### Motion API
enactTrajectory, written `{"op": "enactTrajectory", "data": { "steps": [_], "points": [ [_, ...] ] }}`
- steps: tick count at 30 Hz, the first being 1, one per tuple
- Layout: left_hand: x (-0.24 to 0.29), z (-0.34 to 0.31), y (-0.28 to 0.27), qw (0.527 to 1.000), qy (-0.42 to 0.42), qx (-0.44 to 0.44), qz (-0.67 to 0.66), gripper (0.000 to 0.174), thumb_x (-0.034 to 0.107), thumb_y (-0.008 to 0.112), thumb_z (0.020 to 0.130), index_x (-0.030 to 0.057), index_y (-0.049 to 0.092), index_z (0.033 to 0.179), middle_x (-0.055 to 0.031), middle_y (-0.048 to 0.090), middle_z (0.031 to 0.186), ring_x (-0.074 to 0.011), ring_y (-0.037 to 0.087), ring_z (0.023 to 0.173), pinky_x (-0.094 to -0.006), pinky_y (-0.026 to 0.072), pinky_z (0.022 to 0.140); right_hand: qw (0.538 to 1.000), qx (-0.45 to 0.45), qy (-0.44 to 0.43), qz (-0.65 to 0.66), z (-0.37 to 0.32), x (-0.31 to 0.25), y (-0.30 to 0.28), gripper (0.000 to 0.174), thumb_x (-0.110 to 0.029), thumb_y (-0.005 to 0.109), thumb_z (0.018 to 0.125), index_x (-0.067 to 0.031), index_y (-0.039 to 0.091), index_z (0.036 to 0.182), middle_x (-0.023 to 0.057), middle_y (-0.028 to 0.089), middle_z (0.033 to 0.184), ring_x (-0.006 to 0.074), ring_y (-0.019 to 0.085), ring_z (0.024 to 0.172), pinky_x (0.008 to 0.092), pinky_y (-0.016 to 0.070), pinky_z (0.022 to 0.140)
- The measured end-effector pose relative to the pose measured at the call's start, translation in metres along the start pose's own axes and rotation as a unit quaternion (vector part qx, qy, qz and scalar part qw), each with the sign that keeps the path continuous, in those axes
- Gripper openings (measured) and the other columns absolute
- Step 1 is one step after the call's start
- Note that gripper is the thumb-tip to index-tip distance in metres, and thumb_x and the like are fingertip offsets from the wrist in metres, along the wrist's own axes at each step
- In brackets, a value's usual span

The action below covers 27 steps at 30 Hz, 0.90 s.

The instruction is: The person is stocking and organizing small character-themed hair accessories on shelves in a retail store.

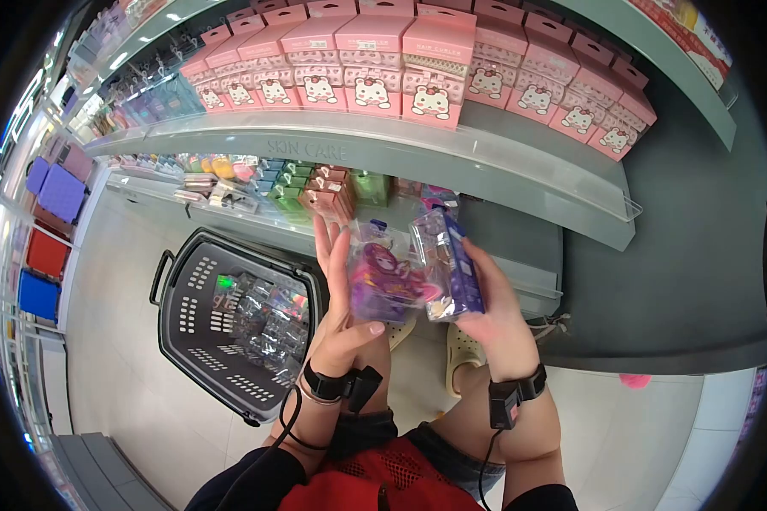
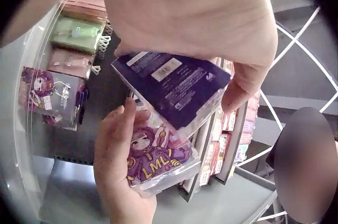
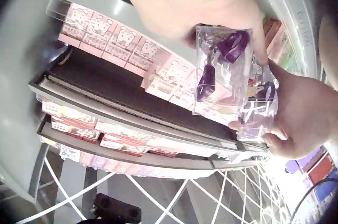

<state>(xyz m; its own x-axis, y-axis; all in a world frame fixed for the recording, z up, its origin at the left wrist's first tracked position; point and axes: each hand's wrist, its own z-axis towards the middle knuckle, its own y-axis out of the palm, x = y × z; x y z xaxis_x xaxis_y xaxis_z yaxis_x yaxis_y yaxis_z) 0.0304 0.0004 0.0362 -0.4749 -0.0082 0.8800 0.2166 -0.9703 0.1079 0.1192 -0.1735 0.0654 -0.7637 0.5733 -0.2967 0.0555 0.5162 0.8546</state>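
Note:
My left hand [image 1: 337, 298] holds a clear plastic pack [image 1: 383, 272] with a pink-and-purple printed character, thumb low and fingers raised along its side. Close beside it, my right hand [image 1: 494, 298] grips another clear box [image 1: 447, 264] with a dark purple back panel. In the left wrist view a purple panel [image 2: 174, 84] carries a barcode, and a pack with a purple-haired character [image 2: 158, 153] bears the letters LML. Through the plastic in the right wrist view shows what looks like an eyelash curler with purple handles [image 3: 232, 47].
A dark shopping basket [image 1: 188, 315] on the floor to the left holds several clear packs [image 1: 269, 328]. Pink hair curler boxes [image 1: 371, 85] line the shelf above. Green and brown packs [image 1: 328, 192] hang on the lower shelf, under the shelf edge [image 1: 486, 175].

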Motion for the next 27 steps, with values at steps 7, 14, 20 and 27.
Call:
{"op": "enactTrajectory", "data": {
  "steps": [7, 14, 20, 27],
  "points": [
    [0.010, 0.014, 0.015, 0.955, -0.061, 0.084, -0.278, 0.102, 0.033, 0.072, 0.076, 0.0092, 0.007, 0.151, -0.0120, 0.016, 0.153, -0.0259, 0.029, 0.138, -0.0417, 0.0294, 0.111, 0.997, -0.054, -0.002, -0.058, 0.012, 0.017, -0.007, 0.031, -0.021, 0.053, 0.096, -0.0020, 0.055, 0.120, 0.0115, 0.066, 0.110, 0.0213, 0.064, 0.099, 0.0371, 0.0514, 0.089],
    [-0.001, 0.012, 0.006, 0.951, -0.096, 0.094, -0.280, 0.090, 0.011, 0.069, 0.075, 0.0055, 0.018, 0.149, -0.0147, 0.037, 0.143, -0.0261, 0.044, 0.127, -0.0418, 0.0379, 0.106, 0.994, -0.070, -0.014, -0.084, 0.014, 0.020, -0.005, 0.036, -0.027, 0.055, 0.096, -0.0024, 0.053, 0.122, 0.0096, 0.064, 0.112, 0.0203, 0.063, 0.102, 0.0369, 0.0501, 0.091],
    [0.001, 0.015, 0.000, 0.912, -0.130, 0.143, -0.363, 0.081, 0.001, 0.057, 0.074, 0.0018, 0.023, 0.147, -0.0192, 0.043, 0.137, -0.0305, 0.046, 0.126, -0.0450, 0.0360, 0.107, 0.984, -0.143, -0.076, -0.077, 0.008, 0.019, -0.004, 0.045, -0.022, 0.060, 0.091, 0.0000, 0.048, 0.129, 0.0107, 0.060, 0.120, 0.0265, 0.059, 0.109, 0.0419, 0.0471, 0.095],
    [-0.004, 0.015, -0.002, 0.903, -0.135, 0.137, -0.384, 0.080, -0.001, 0.056, 0.072, 0.0005, 0.025, 0.146, -0.0202, 0.044, 0.135, -0.0325, 0.046, 0.126, -0.0458, 0.0385, 0.106, 0.958, -0.140, -0.181, -0.171, -0.010, 0.004, 0.009, 0.055, -0.002, 0.066, 0.080, -0.0015, 0.043, 0.129, 0.0132, 0.058, 0.119, 0.0265, 0.056, 0.115, 0.0394, 0.0475, 0.096]
  ]
}}
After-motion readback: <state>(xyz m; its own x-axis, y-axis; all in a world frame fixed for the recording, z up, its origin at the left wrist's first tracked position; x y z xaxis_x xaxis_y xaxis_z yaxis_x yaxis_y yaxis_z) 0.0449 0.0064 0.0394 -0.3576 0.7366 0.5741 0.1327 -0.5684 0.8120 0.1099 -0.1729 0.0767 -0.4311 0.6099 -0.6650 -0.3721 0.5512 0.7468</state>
